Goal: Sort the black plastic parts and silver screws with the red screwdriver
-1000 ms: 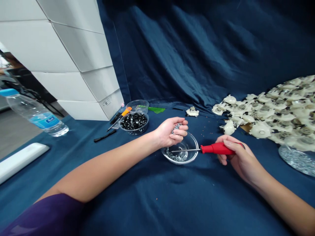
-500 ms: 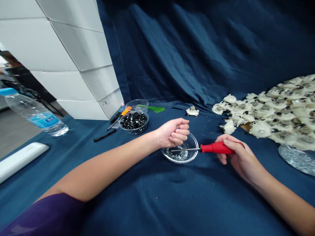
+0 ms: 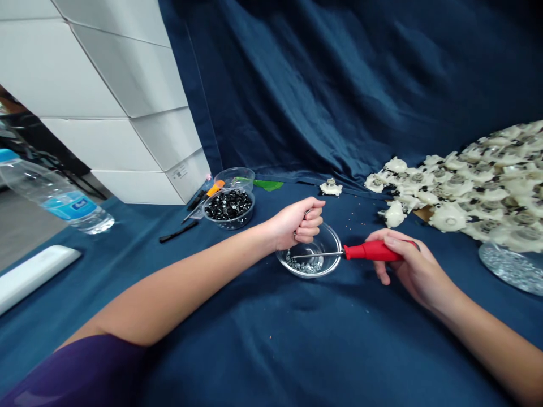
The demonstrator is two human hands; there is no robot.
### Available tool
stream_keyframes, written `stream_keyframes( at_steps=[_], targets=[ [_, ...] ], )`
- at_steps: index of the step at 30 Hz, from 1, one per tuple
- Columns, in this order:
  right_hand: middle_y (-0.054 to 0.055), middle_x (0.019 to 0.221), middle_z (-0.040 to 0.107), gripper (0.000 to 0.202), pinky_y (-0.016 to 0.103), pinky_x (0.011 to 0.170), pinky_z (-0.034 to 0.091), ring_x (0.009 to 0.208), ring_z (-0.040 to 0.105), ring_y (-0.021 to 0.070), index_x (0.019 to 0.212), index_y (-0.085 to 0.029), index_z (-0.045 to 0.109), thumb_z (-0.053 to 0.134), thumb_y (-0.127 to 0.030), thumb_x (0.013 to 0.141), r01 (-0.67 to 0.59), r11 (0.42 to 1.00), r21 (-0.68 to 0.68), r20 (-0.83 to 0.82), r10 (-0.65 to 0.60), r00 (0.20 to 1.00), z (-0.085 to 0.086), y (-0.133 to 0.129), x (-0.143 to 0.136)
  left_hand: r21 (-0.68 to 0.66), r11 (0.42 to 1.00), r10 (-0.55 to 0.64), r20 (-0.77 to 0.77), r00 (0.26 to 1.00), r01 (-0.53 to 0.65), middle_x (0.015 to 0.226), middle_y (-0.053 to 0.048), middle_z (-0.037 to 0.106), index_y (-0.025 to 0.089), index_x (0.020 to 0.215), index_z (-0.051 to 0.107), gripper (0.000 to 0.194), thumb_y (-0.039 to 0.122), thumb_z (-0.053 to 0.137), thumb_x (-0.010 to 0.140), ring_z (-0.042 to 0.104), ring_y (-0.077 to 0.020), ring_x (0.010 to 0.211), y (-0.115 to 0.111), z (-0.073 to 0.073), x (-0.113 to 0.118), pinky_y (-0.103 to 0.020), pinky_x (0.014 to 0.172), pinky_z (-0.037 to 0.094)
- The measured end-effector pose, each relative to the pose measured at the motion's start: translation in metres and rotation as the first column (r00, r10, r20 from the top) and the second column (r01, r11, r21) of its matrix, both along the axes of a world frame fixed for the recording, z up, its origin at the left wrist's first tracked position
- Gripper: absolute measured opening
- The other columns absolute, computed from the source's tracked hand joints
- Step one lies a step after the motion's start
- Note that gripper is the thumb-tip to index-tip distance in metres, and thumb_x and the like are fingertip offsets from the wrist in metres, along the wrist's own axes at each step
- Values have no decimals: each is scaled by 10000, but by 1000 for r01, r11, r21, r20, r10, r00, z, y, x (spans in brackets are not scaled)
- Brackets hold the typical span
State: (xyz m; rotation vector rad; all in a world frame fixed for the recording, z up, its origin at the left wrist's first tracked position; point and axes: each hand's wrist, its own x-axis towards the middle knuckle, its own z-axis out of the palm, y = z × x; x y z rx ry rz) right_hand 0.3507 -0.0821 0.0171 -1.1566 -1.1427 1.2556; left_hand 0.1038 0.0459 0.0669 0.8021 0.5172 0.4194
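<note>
A red-handled screwdriver (image 3: 371,250) is in my right hand (image 3: 403,257), its metal shaft pointing left across the rim of a clear plastic bowl (image 3: 331,270). The shaft's tip reaches among small silvery screws (image 3: 311,267) in the bowl. Over the bowl's back left side, my left hand (image 3: 299,225) is curled closed. Small shiny metal bits, which look like the same screws, peep out between its fingers; how many it holds is hidden.
Behind on the left stand a tub of black screws (image 3: 229,205), white boxes (image 3: 148,141) and a water bottle (image 3: 72,198). A single white plastic part (image 3: 331,187) lies at the back. At right are piled white parts (image 3: 449,195) and a tray of silvery screws (image 3: 511,268).
The view has shifted slightly. A metal bit now shows below my left fingers above the bowl. The screwdriver stays in my right hand with its tip in the bowl.
</note>
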Motion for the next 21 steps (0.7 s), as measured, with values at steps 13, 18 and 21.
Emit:
stream_keyframes(
  at_steps=[13, 18, 21],
  targets=[
    [34, 547, 694, 368, 312, 501, 492, 459, 608, 188, 1058, -178, 841, 563, -416, 1023, 115, 976, 185, -55, -107, 993, -4, -4, 10, -301, 951, 109, 115, 987, -70, 561, 57, 345, 214, 687, 413, 399, 247, 429, 1084, 379, -82, 386, -6, 10, 0, -160, 341, 336],
    [32, 578, 713, 336, 331, 517, 506, 494, 633, 203, 1089, -236, 856, 578, -412, 1023, 128, 966, 224, -62, -117, 991, 0, -9, 18, -315, 936, 191, 85, 978, -155, 599, 24, 434, 195, 733, 481, 396, 282, 390, 1109, 465, -95, 432, -8, 11, 0, -177, 392, 420],
    [42, 607, 735, 309, 327, 528, 530, 513, 662, 205, 1103, -241, 865, 608, -389, 1013, 143, 957, 253, -30, -140, 990, 2, -11, 22, -285, 938, 220, 47, 974, -198, 609, 1, 490, 174, 774, 539, 390, 287, 385, 1114, 539, -116, 472, -7, 9, 1, -193, 430, 483]
  ],
)
